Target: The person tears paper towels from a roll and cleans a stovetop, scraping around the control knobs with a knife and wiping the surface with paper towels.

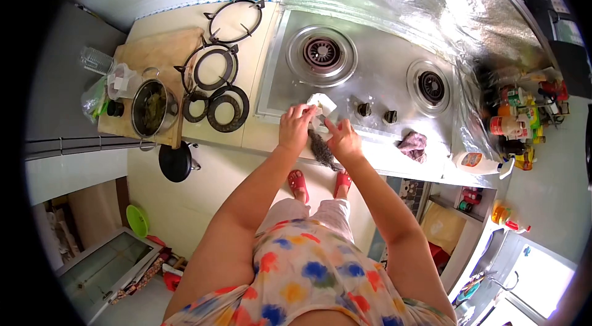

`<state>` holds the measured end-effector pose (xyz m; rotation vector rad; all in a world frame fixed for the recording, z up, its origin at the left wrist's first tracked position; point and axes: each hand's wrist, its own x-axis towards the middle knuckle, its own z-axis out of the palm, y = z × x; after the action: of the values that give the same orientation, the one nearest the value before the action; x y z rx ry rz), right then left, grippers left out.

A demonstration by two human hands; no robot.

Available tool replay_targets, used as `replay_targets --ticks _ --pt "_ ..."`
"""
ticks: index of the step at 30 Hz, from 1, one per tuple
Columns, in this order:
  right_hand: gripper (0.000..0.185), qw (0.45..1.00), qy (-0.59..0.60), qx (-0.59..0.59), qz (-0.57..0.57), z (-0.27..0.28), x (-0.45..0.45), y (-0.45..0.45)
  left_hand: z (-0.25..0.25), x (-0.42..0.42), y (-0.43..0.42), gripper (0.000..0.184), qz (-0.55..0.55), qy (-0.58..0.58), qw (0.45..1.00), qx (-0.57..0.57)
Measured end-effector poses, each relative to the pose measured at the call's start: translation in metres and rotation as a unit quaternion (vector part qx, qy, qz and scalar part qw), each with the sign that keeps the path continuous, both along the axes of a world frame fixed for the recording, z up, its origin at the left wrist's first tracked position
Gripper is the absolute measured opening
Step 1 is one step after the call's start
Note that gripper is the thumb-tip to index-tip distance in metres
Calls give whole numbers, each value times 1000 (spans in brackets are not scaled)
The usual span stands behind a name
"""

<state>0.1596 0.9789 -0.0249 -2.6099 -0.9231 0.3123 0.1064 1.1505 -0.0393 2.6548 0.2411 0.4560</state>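
Bundle [321,151], dark-grey, fuzzy, is showing between left hand [295,129] and right hand [345,141], near crumpled white wad [321,102]; whether fingers are clamping anything, I cannot tell.

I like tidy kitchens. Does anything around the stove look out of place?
Yes. The black burner rings lie on the counter to the left of the stove, leaving both burners bare. That looks odd, since such rings usually sit over burners.

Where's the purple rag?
In the head view, right of centre, the purple rag lies near the counter's front edge, between the person's right hand and the white bottle.
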Motion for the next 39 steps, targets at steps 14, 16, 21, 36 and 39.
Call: replay_targets --ticks 14,16,21,36,39 --pt "27 975 64 135 -165 44 -6 -87 10 1 -2 34 46 5 999 -4" --pt "14 968 45 162 -188 44 -3 -107 10 2 -5 42 73 -42 995 -45" --pt "16 927 124 168 -311 24 7 -144 24 0 -40 41 14 -67 996 -61" --pt "17 991 -1 48 -122 72 152 -142 4 10 -102 31 -70 -45 994 -75" --pt "20 998 32 25 -57 73 182 -137 -2 18 -105 32 -69 -45 994 -75"
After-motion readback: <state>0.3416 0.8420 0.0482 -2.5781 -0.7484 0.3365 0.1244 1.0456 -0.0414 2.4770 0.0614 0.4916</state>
